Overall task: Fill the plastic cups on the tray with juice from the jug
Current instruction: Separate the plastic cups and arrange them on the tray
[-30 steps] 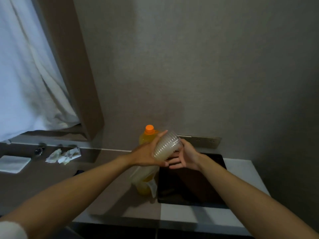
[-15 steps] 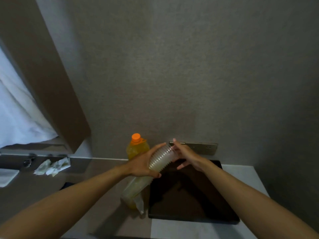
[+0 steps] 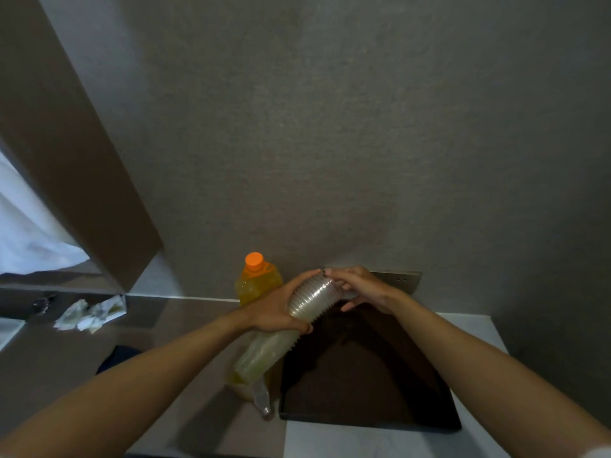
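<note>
1. A grey-brown counter is seen below a plain wall; its right part is a lighter slab.
2. A dark tray lies flat on the counter and serves as the landmark here; nothing is seen standing on it.
3. A jug of yellow juice with an orange cap stands upright just left of the tray's far corner, partly hidden by the left forearm.
4. A stack of cups in a clear plastic sleeve is held tilted over the tray's left edge, the upper end raised toward the wall and the lower end hanging beside the tray's left side, in front of the jug.
5. The stack is gripped round its middle by the left hand, fingers and thumb curled about the ribbed cups.
6. The top cup's rim is pinched by the right hand above the tray's far edge; its other fingers are loosely spread.
7. Crumpled tissues lie on the counter well to the left of the tray.
8. A wall socket is seen just behind the tray's far edge, partly covered by the right hand.
</note>
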`<act>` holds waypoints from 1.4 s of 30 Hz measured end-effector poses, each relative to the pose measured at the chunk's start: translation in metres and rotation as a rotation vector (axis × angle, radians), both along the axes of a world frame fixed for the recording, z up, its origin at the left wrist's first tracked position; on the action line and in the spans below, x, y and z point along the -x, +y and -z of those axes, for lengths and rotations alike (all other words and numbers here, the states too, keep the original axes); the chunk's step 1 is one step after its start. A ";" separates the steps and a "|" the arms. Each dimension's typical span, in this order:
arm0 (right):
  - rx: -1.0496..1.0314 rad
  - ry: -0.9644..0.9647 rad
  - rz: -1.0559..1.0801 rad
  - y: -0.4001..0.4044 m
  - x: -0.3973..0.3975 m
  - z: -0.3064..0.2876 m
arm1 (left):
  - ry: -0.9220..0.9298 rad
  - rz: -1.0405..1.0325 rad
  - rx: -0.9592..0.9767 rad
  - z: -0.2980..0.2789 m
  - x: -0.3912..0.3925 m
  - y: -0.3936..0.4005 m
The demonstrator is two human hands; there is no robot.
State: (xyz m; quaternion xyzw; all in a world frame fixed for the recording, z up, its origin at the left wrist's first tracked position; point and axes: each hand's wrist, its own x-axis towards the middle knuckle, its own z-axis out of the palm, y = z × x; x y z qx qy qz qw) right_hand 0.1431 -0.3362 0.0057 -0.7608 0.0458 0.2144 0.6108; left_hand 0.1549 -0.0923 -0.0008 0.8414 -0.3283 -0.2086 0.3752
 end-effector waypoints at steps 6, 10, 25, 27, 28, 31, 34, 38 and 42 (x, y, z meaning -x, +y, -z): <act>-0.123 0.069 0.162 0.001 -0.024 0.012 | 0.063 0.018 -0.053 0.002 -0.017 0.011; -0.169 0.102 0.402 -0.017 -0.035 0.028 | 0.083 0.008 -0.090 0.010 -0.021 0.025; 0.476 -0.062 0.101 0.037 -0.055 0.142 | 0.217 -0.095 -0.047 0.029 -0.036 0.026; 0.495 -0.088 0.058 0.046 -0.058 0.146 | 0.236 -0.114 -0.029 0.034 -0.036 0.028; 0.499 -0.095 0.052 0.051 -0.058 0.147 | 0.241 -0.119 -0.026 0.037 -0.036 0.029; 0.502 -0.077 0.054 0.064 -0.062 0.155 | 0.267 -0.119 -0.020 0.043 -0.032 0.033; 0.542 -0.084 0.087 0.072 -0.065 0.161 | 0.284 -0.128 0.003 0.046 -0.030 0.034; 0.452 -0.087 0.117 0.076 -0.070 0.176 | 0.299 -0.130 0.020 0.046 -0.032 0.031; 0.332 -0.050 0.179 0.078 -0.074 0.184 | 0.305 -0.139 0.026 0.045 -0.034 0.029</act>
